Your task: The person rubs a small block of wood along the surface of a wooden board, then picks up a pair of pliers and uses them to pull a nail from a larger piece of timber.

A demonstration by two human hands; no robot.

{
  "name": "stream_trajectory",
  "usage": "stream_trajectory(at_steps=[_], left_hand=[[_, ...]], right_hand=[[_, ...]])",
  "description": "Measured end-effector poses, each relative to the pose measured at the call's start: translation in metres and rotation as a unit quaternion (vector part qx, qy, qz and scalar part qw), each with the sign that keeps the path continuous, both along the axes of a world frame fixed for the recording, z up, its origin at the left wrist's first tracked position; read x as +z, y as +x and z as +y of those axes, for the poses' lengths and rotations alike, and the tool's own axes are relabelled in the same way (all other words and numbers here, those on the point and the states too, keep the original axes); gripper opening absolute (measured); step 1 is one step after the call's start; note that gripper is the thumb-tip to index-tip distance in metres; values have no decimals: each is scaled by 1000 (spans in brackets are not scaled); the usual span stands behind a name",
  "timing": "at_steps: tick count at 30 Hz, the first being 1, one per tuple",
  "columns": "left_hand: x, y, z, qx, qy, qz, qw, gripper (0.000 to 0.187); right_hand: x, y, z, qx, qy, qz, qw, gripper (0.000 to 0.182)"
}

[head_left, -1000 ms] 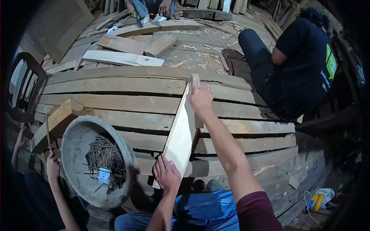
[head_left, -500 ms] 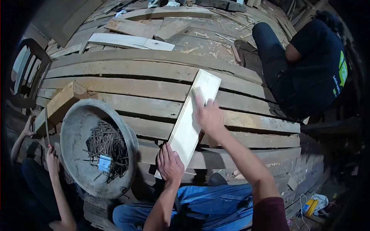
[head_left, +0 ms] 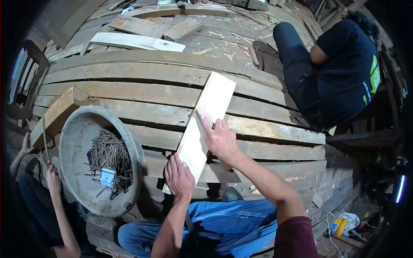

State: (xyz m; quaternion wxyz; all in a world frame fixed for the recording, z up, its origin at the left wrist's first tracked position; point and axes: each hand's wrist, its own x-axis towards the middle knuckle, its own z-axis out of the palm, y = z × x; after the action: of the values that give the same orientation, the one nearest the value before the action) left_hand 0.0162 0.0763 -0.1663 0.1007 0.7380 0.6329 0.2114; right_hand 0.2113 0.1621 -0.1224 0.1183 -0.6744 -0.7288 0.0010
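A pale, smooth wooden board [head_left: 220,89] lies at a slant across the slats in front of me. My left hand [head_left: 179,175] rests over its near end, fingers laid across the left edge. Around the middle of the board is my right hand [head_left: 220,138], its index finger reaching forward and the others bent. A faint, light patch shows at its fingertips, and what it is cannot be made out. Left of the board stands a round grey basin [head_left: 77,161] holding many dark nails [head_left: 112,152] and a small light-blue block [head_left: 107,176].
Long slats [head_left: 146,92] with gaps run crosswise. A thick wooden beam [head_left: 58,116] sits behind the basin. At the left edge, another person's hands [head_left: 53,178] are near a thin tool. A person in dark clothes [head_left: 340,81] sits at right. Boards and shavings lie beyond.
My right hand has slid down the board toward me. My left hand stays on the near end. The whole view has shifted slightly, so everything appears further left.
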Motion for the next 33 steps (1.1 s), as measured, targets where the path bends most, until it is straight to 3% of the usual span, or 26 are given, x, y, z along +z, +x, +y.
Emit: stream_trajectory(at_steps=[4,7,11,12,18,22,23,25,28,31,33], left_hand=[[-1,0,0,-7,36,-5,999,46],[4,1,0,-3,11,-11,1000,45],[3,2,0,0,21,-2,1000,45],[4,2,0,3,17,-5,1000,45],[8,3,1,-1,21,-6,1000,44],[-2,13,-4,43,20,7,999,46],[-3,17,-5,55,29,9,998,45],[-1,19,-7,53,24,5,998,46],[0,19,-4,59,30,4,998,45],[-3,20,-3,62,50,0,997,45],[-3,19,-5,55,49,-2,997,47]], right_hand=[[-3,21,22,3,49,-22,999,64],[-13,63,90,-131,68,-42,988,62],[-13,81,131,-205,97,-85,970,61],[-3,77,126,-226,47,-56,971,62],[-2,39,20,-147,-14,-24,989,58],[-8,45,47,-125,20,-36,991,60],[-10,48,61,-137,81,-36,987,58],[-7,58,95,-182,27,-48,982,57],[-3,59,104,-167,62,-47,983,57],[1,36,65,-134,17,-54,989,58],[0,15,21,-25,48,-54,997,59]])
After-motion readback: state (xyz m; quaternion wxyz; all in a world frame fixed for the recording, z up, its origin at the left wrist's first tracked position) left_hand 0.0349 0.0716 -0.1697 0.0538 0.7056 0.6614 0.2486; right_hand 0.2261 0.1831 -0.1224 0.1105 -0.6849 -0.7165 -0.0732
